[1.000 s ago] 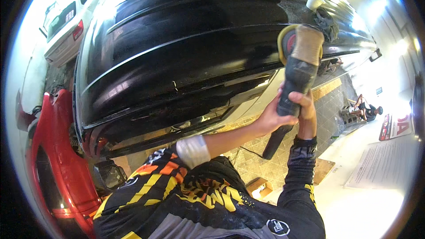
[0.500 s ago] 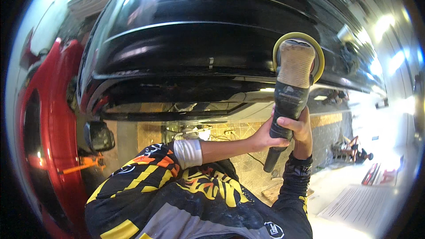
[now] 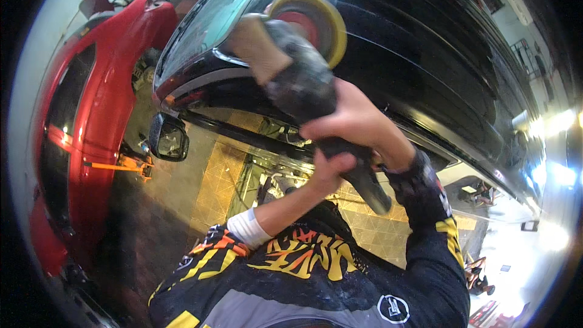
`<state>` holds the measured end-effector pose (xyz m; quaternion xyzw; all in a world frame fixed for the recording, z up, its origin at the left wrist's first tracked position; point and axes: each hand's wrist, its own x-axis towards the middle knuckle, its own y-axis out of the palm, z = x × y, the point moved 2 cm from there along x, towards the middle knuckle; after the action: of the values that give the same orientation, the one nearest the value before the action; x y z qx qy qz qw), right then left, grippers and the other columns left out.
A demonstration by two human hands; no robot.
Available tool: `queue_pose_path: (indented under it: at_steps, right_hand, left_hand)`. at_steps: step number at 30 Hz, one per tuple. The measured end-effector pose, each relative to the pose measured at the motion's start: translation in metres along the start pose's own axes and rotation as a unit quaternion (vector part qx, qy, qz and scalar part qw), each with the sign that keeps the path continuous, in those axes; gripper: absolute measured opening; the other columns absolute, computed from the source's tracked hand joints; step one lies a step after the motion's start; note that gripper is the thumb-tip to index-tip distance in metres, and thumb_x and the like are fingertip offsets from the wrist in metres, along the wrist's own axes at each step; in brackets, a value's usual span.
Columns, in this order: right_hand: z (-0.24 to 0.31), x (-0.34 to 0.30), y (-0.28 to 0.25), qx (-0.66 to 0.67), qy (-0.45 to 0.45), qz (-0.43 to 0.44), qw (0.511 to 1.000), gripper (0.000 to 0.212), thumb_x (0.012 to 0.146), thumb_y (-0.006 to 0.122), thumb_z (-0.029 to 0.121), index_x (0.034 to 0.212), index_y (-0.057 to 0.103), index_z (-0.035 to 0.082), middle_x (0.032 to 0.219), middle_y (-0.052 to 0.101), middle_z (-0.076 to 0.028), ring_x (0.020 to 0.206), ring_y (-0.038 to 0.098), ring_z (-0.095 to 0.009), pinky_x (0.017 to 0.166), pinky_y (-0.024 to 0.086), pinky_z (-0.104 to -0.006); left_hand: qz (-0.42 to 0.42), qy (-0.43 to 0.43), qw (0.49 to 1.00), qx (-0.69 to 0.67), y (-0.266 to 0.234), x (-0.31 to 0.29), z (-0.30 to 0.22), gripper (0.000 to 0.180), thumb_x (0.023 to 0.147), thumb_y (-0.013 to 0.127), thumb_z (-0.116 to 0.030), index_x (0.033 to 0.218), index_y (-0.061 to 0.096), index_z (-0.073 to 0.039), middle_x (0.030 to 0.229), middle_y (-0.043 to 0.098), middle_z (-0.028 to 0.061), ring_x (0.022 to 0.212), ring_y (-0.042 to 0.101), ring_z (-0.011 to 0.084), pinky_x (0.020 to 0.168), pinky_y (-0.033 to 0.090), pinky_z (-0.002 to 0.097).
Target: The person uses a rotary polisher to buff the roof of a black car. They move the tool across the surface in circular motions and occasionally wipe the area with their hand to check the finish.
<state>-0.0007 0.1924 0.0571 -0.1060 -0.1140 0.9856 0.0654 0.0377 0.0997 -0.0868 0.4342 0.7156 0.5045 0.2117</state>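
A black car polisher [image 3: 300, 76] with a tan-wrapped head is held in both my hands, tilted up and to the left. My right hand [image 3: 361, 118] is closed round its body. Lower down, my left hand [image 3: 330, 173] is closed against the rear handle, its fingers partly hidden. The polisher's round yellow pad [image 3: 337, 33], with a red backing plate, is over the black car's roof [image 3: 401, 42] near the windshield. Whether the pad touches the paint is hard to tell. The tool is somewhat blurred.
A red car [image 3: 109, 103] stands at the left, with an orange jack [image 3: 124, 165] beside it. The black car's side mirror [image 3: 169, 138] juts out between them. Tiled floor [image 3: 212, 191] lies below. Bright lights [image 3: 555, 123] shine at the right.
The polisher has swung from the right side to the upper left, toward the windshield, and now tilts left. My right hand has come to the front of its body; my left is lower.
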Motion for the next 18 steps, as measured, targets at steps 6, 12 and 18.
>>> queue_pose_path:
  at_steps: [6,12,18]
  right_hand:
    - [-0.021,0.050,0.019,0.026,-0.023,0.009,0.999,0.051,0.062,0.088,0.016,0.106,0.068,-0.001,0.095,0.068,-0.003,0.085,0.063,-0.015,0.081,0.053,-0.0289]
    - [-0.036,-0.075,-0.028,0.151,-0.004,-0.054,0.987,0.064,0.064,0.088,0.014,0.123,0.067,0.001,0.111,0.070,-0.004,0.102,0.062,-0.015,0.098,0.048,-0.0304]
    - [-0.061,-0.241,-0.066,0.251,0.080,-0.278,0.924,0.061,0.067,0.088,0.018,0.121,0.066,-0.001,0.105,0.073,-0.009,0.097,0.069,-0.020,0.092,0.053,-0.0327]
  left_hand:
    - [-0.028,-0.029,0.998,0.044,-0.017,0.010,-0.048,0.070,0.080,0.078,-0.043,0.131,0.053,-0.001,0.112,0.066,0.0122,0.099,0.069,0.0285,0.091,0.058,0.0428]
    - [-0.029,-0.146,0.979,0.139,0.042,-0.031,0.014,0.055,0.085,0.081,-0.020,0.130,0.053,-0.004,0.114,0.065,0.0075,0.104,0.066,0.0228,0.092,0.055,0.0384]
    - [0.087,-0.255,0.939,0.216,0.117,-0.051,0.108,0.069,0.084,0.084,-0.016,0.137,0.042,-0.003,0.121,0.060,0.0086,0.113,0.061,0.0194,0.099,0.050,0.0371]
